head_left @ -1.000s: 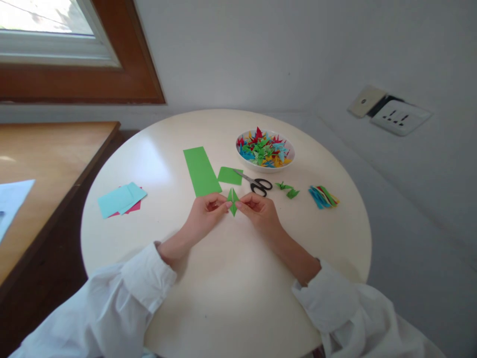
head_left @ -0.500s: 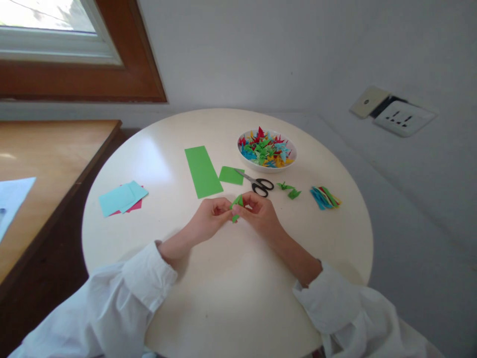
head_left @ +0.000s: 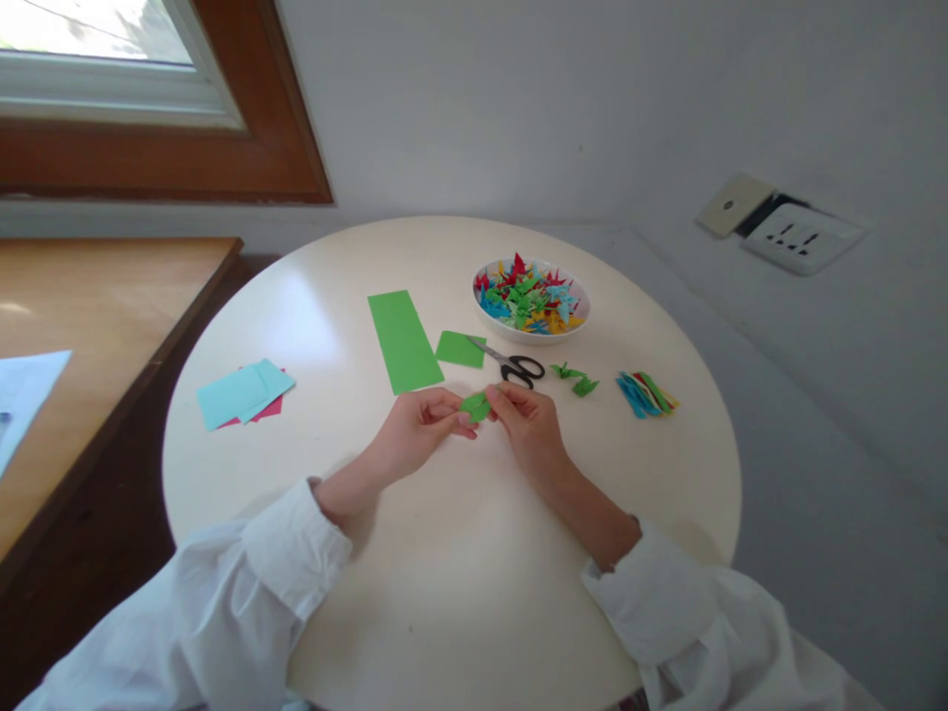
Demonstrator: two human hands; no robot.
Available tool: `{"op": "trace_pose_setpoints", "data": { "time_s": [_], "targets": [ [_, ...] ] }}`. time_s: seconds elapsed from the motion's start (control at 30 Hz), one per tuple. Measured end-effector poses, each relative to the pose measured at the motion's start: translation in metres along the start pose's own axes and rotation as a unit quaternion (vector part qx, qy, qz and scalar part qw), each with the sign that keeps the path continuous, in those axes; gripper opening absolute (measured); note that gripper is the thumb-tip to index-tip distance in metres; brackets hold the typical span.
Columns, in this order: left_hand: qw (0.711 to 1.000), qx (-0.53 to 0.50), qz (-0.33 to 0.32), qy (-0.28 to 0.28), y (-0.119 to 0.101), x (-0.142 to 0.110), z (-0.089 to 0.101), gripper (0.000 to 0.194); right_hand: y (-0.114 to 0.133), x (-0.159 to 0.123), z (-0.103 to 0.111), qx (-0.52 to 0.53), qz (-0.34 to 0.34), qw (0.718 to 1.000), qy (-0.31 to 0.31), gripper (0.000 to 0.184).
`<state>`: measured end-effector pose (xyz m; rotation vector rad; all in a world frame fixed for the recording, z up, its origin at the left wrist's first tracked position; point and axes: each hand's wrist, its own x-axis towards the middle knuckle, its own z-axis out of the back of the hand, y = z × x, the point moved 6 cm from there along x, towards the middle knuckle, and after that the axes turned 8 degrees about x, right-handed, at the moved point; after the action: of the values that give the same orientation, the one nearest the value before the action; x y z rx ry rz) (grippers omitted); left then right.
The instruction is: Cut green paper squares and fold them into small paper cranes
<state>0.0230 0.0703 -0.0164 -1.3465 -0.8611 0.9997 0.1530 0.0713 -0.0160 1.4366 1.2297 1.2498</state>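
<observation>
A small folded piece of green origami paper is pinched between my two hands above the table. My left hand grips its left end between thumb and fingers. At its right end, the thumb and forefinger of my right hand are closed on it. Just beyond my hands lie a long green paper strip and a smaller green paper piece. Black-handled scissors rest with their tips on the smaller piece. To the right of them are small green folded paper shapes.
A white bowl full of colourful paper cranes stands at the back of the round white table. Light blue and red paper sheets lie at the left. Several coloured paper strips are stacked at the right. A wooden desk stands left.
The folded green paper has turned from upright to lying sideways between my hands. My right hand has shifted its grip to the paper's right end.
</observation>
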Motion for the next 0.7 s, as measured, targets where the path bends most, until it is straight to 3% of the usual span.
{"op": "trace_pose_setpoints", "data": {
  "time_s": [0.23,0.47,0.6,0.7],
  "targets": [
    [0.999,-0.036,-0.018,-0.021,-0.006,-0.001,0.004,0.038,-0.007,0.002,0.005,0.049,-0.005,0.999,-0.016,0.029],
    [0.997,-0.039,-0.043,-0.058,-0.009,-0.001,0.01,0.025,-0.005,0.001,0.003,0.113,-0.064,0.99,-0.047,0.025],
    [0.992,-0.099,-0.022,-0.074,-0.007,0.001,0.012,0.015,0.004,-0.001,-0.002,0.102,-0.038,0.994,-0.008,0.033],
    [0.985,-0.163,0.0,-0.057,-0.004,0.001,0.01,0.014,0.007,-0.002,-0.008,0.073,-0.015,0.997,0.032,0.02]
  ]
}}
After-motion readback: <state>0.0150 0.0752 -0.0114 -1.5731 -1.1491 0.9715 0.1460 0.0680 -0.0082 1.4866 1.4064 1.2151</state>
